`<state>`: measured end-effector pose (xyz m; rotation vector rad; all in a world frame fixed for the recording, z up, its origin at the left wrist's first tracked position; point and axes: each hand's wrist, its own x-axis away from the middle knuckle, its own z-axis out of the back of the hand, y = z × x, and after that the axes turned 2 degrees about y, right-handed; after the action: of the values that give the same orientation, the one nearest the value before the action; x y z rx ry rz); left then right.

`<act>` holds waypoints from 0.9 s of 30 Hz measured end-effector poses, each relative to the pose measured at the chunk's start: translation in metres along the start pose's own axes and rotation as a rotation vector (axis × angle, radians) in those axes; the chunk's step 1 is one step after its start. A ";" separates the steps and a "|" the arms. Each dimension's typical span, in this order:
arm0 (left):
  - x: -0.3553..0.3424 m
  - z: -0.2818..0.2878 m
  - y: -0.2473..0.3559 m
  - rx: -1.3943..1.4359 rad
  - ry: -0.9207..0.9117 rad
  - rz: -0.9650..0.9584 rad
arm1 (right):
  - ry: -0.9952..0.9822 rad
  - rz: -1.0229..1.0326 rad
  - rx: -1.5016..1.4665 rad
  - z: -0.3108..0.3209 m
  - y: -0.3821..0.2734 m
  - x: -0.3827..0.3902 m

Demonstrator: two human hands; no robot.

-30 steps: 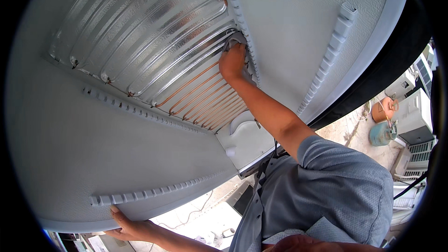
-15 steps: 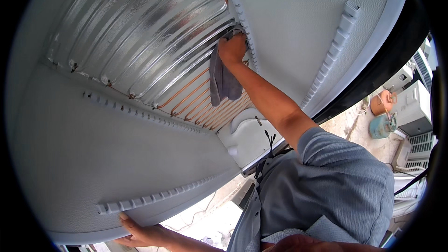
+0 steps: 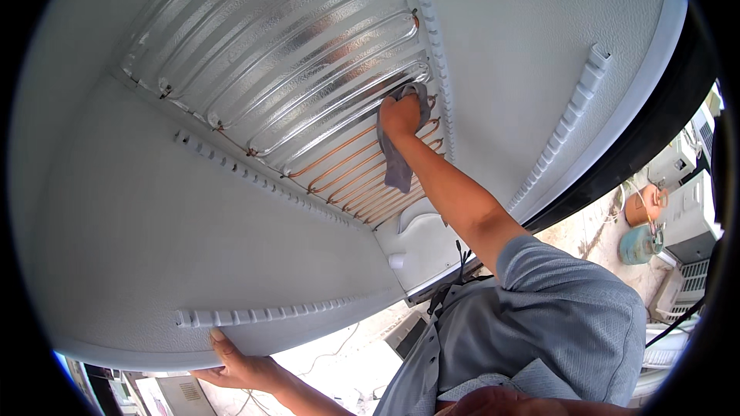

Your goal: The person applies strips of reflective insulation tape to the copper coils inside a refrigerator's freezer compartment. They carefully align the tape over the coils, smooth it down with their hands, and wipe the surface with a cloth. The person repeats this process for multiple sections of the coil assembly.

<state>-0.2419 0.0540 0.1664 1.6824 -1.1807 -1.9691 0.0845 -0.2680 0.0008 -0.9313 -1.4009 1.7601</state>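
My right hand [image 3: 401, 114] is closed on a grey cloth [image 3: 397, 166], held against the back panel of the white cabinet interior, where foil-covered tubing [image 3: 308, 46] meets bare copper tubes [image 3: 335, 158]. Part of the cloth hangs down below my fingers. My left hand [image 3: 235, 364] grips the cabinet's lower-left rim [image 3: 146, 358], its thumb on the inner face just under a ribbed shelf rail [image 3: 262, 314] and its other fingers underneath.
White walls with ribbed rails [image 3: 570, 115] surround my right arm. Beyond the dark outer edge, on a concrete floor [image 3: 578, 239], stand an orange cylinder [image 3: 640, 208], a teal cylinder [image 3: 637, 245] and several white appliance units [image 3: 686, 212]. A white molded cover [image 3: 416, 246] is at the cabinet's end.
The grey cloth, bunched in my right hand a second ago, now hangs down over the copper tubes. The view has shifted slightly. My left hand stays on the rim.
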 end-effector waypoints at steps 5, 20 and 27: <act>-0.004 -0.001 -0.007 0.157 -0.102 -0.044 | -0.583 0.066 -0.281 0.035 0.028 0.020; 0.268 0.098 -0.064 0.236 -0.804 0.677 | -1.495 0.071 -0.058 0.269 0.042 0.268; 0.324 0.150 -0.105 0.541 -0.762 1.048 | -1.654 0.357 0.310 0.291 0.065 0.297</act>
<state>-0.4389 -0.0431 -0.1334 0.1297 -2.3427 -1.5900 -0.3209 -0.1657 -0.0502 0.8217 -1.6801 3.0711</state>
